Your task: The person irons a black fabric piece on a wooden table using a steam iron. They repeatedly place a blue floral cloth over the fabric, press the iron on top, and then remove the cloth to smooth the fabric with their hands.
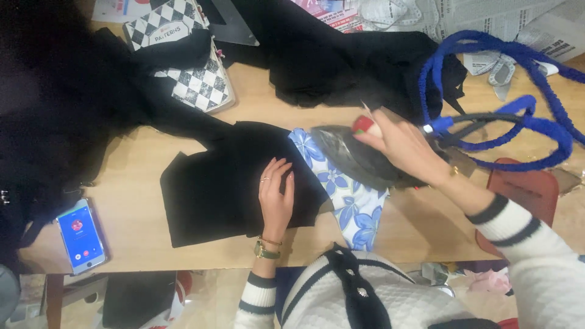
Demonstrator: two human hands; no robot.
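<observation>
Left hand [276, 194] lies flat and open on the black cloth [231, 189], pinning it to the table [137, 176]. Right hand [399, 146] grips the iron [353, 153], just right of that cloth, pressing a blue floral pad [347, 198]. Blue cord [518, 79] trails beyond the iron.

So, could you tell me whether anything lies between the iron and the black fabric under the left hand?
Yes: a blue floral cloth lies under the iron, beside the black fabric that the left hand presses flat.
</observation>
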